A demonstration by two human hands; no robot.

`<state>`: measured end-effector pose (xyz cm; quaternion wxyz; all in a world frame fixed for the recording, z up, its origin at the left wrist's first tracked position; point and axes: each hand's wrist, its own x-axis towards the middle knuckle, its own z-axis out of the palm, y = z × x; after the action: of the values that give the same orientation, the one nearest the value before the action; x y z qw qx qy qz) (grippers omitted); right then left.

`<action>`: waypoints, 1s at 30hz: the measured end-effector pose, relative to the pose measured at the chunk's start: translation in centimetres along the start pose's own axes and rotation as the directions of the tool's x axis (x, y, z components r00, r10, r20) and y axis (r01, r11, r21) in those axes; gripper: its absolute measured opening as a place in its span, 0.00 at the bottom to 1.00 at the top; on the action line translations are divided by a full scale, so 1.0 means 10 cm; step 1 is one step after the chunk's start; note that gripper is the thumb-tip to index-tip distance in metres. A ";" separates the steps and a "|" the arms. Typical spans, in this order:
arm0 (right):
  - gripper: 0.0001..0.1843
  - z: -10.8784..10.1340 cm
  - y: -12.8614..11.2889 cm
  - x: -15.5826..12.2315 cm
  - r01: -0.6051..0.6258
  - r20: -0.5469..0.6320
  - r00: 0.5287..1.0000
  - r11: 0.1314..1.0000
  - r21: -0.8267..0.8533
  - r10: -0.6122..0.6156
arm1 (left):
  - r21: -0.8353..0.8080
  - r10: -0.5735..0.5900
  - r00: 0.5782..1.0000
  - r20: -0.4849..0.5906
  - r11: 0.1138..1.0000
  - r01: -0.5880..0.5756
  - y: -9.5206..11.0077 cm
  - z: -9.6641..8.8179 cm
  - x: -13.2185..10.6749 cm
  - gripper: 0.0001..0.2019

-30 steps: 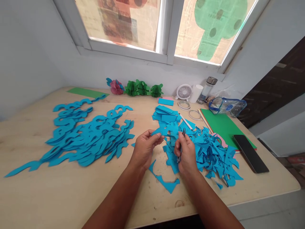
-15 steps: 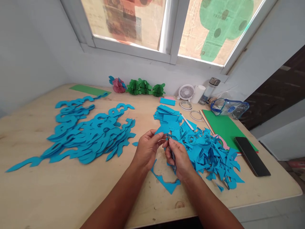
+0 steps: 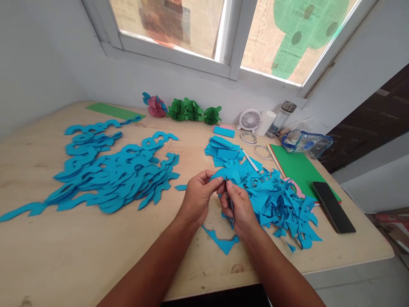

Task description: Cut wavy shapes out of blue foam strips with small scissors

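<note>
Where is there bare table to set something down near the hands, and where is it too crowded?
Bare wood of the table shows along the front edge, below the long blue cutout pile and the left hand, and also behind the hands, between that pile and the scrap heap. It's crowded across the scrap heap, right up to the phone.

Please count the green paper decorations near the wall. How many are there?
3. The left decoration, middle decoration and right decoration stand in a row by the wall, beside the pink decoration.
</note>
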<state>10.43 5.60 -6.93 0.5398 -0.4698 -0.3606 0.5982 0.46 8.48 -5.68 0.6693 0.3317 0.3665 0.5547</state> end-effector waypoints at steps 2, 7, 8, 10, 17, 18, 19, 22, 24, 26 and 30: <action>0.23 0.00 0.00 0.00 0.003 -0.001 1.000 1.000 0.001 -0.003 | -0.001 -0.002 1.000 0.004 1.000 0.002 0.01 0.00 -0.01 0.06; 0.23 -0.01 0.01 0.00 0.009 -0.009 1.000 1.000 0.000 -0.009 | 0.000 -0.014 1.000 0.013 1.000 0.014 0.02 0.01 -0.02 0.06; 0.23 -0.01 0.01 0.00 0.007 -0.009 1.000 1.000 -0.004 -0.007 | 0.003 -0.015 1.000 0.012 1.000 0.015 0.02 0.01 -0.02 0.05; 0.23 -0.01 0.00 0.00 0.003 -0.009 1.000 1.000 -0.010 -0.003 | 0.007 -0.017 1.000 0.010 1.000 0.017 0.03 0.01 -0.02 0.05; 0.22 -0.01 0.01 0.01 -0.001 -0.017 1.000 1.000 -0.004 0.001 | 0.013 -0.019 1.000 0.019 1.000 0.019 0.03 0.01 -0.02 0.06; 0.22 -0.01 0.01 0.01 -0.002 -0.014 1.000 1.000 -0.001 0.002 | 0.016 -0.021 1.000 0.019 1.000 0.021 0.03 0.01 -0.02 0.06; 0.22 -0.01 0.02 0.01 -0.004 -0.009 1.000 1.000 0.002 0.004 | 0.019 -0.023 1.000 0.018 1.000 0.023 0.03 0.01 -0.02 0.06; 0.23 -0.02 0.02 0.01 -0.012 0.000 1.000 1.000 0.013 0.012 | 0.023 -0.028 0.999 0.021 0.999 0.027 0.03 0.00 -0.02 0.06; 0.22 -0.02 0.03 0.01 -0.011 0.001 1.000 1.000 0.021 0.011 | 0.022 -0.024 0.999 0.024 0.999 0.024 0.03 0.00 -0.03 0.07; 0.22 -0.02 0.03 0.01 -0.007 0.002 1.000 1.000 0.022 0.007 | 0.021 -0.020 0.999 0.026 1.000 0.019 0.03 0.01 -0.03 0.07; 0.21 -0.02 0.04 0.01 -0.004 0.000 1.000 1.000 0.017 0.004 | 0.009 -0.021 0.999 0.034 1.000 0.021 0.03 0.01 -0.02 0.07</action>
<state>10.55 5.62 -7.37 0.5426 -0.4660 -0.3545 0.6023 0.35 8.28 -5.34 0.6799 0.3403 0.3608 0.5402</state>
